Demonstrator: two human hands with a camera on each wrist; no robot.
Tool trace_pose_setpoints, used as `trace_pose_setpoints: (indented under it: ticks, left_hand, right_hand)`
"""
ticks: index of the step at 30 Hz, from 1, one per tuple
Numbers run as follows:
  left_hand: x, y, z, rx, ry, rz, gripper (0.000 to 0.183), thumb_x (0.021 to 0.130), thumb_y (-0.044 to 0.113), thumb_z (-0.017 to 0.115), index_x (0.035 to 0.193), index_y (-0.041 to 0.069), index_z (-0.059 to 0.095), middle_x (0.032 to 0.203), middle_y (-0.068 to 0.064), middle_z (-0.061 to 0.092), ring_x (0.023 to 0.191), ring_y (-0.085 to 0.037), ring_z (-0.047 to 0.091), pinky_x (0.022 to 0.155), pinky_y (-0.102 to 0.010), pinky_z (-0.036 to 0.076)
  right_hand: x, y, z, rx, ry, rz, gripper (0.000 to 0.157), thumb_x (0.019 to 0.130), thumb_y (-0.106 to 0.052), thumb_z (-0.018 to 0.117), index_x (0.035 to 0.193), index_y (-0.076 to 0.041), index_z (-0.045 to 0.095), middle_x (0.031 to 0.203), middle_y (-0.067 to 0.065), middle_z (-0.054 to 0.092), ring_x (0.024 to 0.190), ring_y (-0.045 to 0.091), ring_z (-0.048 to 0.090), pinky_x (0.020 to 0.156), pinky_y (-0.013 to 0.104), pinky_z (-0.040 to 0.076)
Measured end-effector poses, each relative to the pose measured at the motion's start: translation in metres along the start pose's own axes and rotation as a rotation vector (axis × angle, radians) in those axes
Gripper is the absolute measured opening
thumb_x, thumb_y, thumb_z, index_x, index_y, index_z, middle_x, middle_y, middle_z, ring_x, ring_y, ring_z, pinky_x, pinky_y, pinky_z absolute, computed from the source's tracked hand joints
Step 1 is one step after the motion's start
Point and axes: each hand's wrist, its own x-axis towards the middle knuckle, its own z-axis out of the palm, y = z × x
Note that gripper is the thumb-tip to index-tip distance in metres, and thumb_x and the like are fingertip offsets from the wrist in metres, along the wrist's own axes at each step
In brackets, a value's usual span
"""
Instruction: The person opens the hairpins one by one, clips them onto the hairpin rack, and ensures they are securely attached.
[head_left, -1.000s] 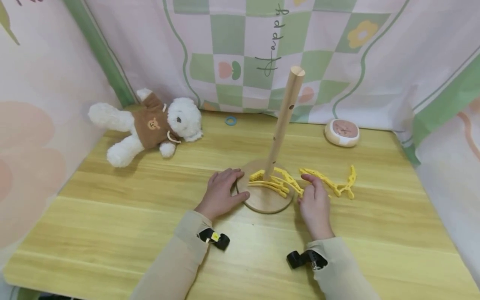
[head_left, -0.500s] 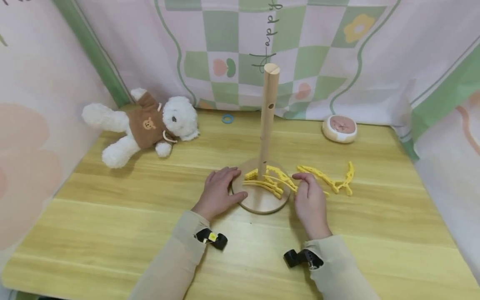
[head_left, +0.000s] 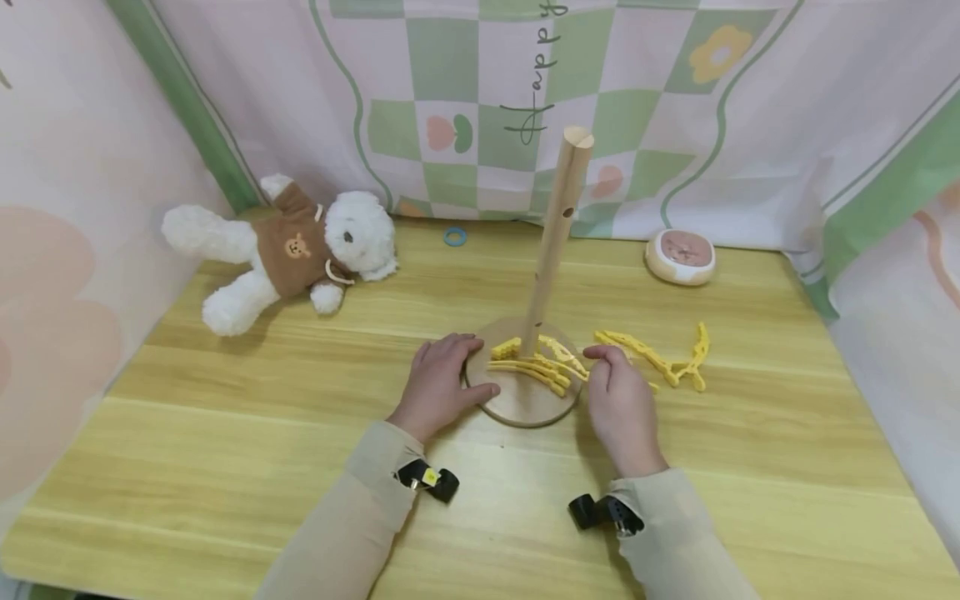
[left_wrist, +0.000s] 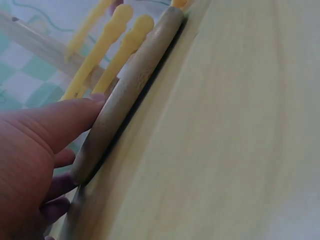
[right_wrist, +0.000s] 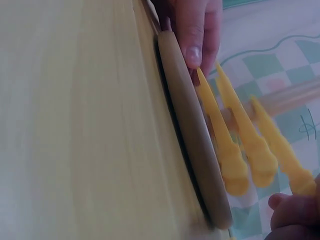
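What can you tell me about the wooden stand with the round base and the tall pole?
The pale wooden stand has a flat round base and one tall round pole with small holes drilled in its side. The pole leans to the right. It sits on the yellow wooden table, mid-front. Yellow plastic pegs lie across the base. The left hand rests on the base's left rim; the right hand is at its right edge.

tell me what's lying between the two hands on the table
In the head view, the round wooden base of the pole stand sits between the left hand and right hand, with yellow pegs lying on it.
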Motion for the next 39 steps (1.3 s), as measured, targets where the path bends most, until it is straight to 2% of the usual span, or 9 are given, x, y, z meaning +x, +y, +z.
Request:
trace_pose_setpoints:
  ticks: [7, 22, 26, 29, 32, 35, 37, 39]
  left_hand:
    - [-0.001, 0.002, 0.001, 0.013, 0.001, -0.007, 0.076, 0.084, 0.047, 0.079, 0.144, 0.009, 0.052, 0.149, -0.009, 0.051, 0.141, -0.027, 0.041, 0.122, -0.054, 0.013]
    - [0.0, 0.002, -0.001, 0.026, 0.0, 0.023, 0.073, 0.086, 0.047, 0.077, 0.143, 0.009, 0.053, 0.149, -0.01, 0.05, 0.141, -0.028, 0.041, 0.121, -0.056, 0.014]
    - [-0.001, 0.002, -0.001, 0.058, -0.004, 0.043, 0.072, 0.087, 0.048, 0.076, 0.144, 0.01, 0.054, 0.15, -0.011, 0.049, 0.141, -0.029, 0.041, 0.119, -0.058, 0.017]
    - [-0.002, 0.002, -0.001, 0.077, -0.008, 0.06, 0.072, 0.088, 0.049, 0.074, 0.145, 0.012, 0.054, 0.15, -0.01, 0.049, 0.14, -0.029, 0.042, 0.118, -0.059, 0.019]
    - [-0.002, 0.001, 0.0, 0.084, -0.016, 0.066, 0.072, 0.088, 0.05, 0.073, 0.146, 0.013, 0.053, 0.151, -0.01, 0.049, 0.141, -0.029, 0.041, 0.118, -0.059, 0.019]
    - [-0.002, 0.0, 0.0, 0.069, -0.021, 0.058, 0.072, 0.088, 0.05, 0.073, 0.146, 0.013, 0.053, 0.151, -0.009, 0.048, 0.142, -0.029, 0.039, 0.119, -0.059, 0.017]
    - [-0.002, 0.0, 0.0, 0.05, -0.021, 0.052, 0.073, 0.088, 0.05, 0.074, 0.147, 0.013, 0.052, 0.151, -0.008, 0.048, 0.142, -0.029, 0.038, 0.119, -0.058, 0.016]
    - [-0.002, -0.001, -0.001, 0.031, -0.023, 0.045, 0.073, 0.087, 0.049, 0.074, 0.147, 0.013, 0.051, 0.152, -0.008, 0.048, 0.143, -0.029, 0.037, 0.12, -0.057, 0.014]
  right_hand:
    - [0.003, -0.006, 0.008, 0.057, -0.056, 0.013, 0.043, 0.105, -0.015, 0.028, 0.125, -0.002, 0.064, 0.067, 0.01, 0.049, 0.055, 0.021, 0.044, 0.057, 0.036, 0.04]
    - [0.01, -0.011, 0.005, 0.106, -0.116, 0.064, 0.045, 0.107, -0.017, 0.027, 0.13, -0.001, 0.062, 0.067, 0.008, 0.049, 0.051, 0.016, 0.043, 0.051, 0.032, 0.04]
    - [0.012, -0.012, 0.008, 0.098, -0.115, 0.072, 0.045, 0.106, -0.017, 0.026, 0.13, -0.001, 0.062, 0.073, 0.01, 0.05, 0.054, 0.017, 0.045, 0.054, 0.034, 0.041]
    - [0.012, -0.012, 0.012, 0.042, -0.099, 0.042, 0.045, 0.106, -0.017, 0.027, 0.13, -0.002, 0.062, 0.072, 0.01, 0.048, 0.053, 0.019, 0.043, 0.053, 0.035, 0.04]
    - [0.012, -0.012, 0.014, -0.049, -0.082, 0.008, 0.046, 0.106, -0.022, 0.027, 0.13, -0.005, 0.063, 0.069, 0.011, 0.049, 0.052, 0.022, 0.044, 0.05, 0.036, 0.038]
    - [0.011, -0.01, 0.015, -0.107, -0.083, -0.015, 0.049, 0.107, -0.031, 0.026, 0.131, -0.008, 0.063, 0.075, 0.012, 0.059, 0.062, 0.027, 0.055, 0.053, 0.04, 0.043]
    - [0.009, -0.008, 0.013, -0.097, -0.094, -0.029, 0.052, 0.108, -0.04, 0.027, 0.133, -0.01, 0.062, 0.078, 0.012, 0.061, 0.067, 0.029, 0.058, 0.056, 0.041, 0.044]
    - [0.007, -0.005, 0.009, -0.052, -0.109, -0.056, 0.052, 0.107, -0.046, 0.034, 0.135, -0.011, 0.06, 0.079, 0.01, 0.062, 0.068, 0.026, 0.058, 0.058, 0.039, 0.045]
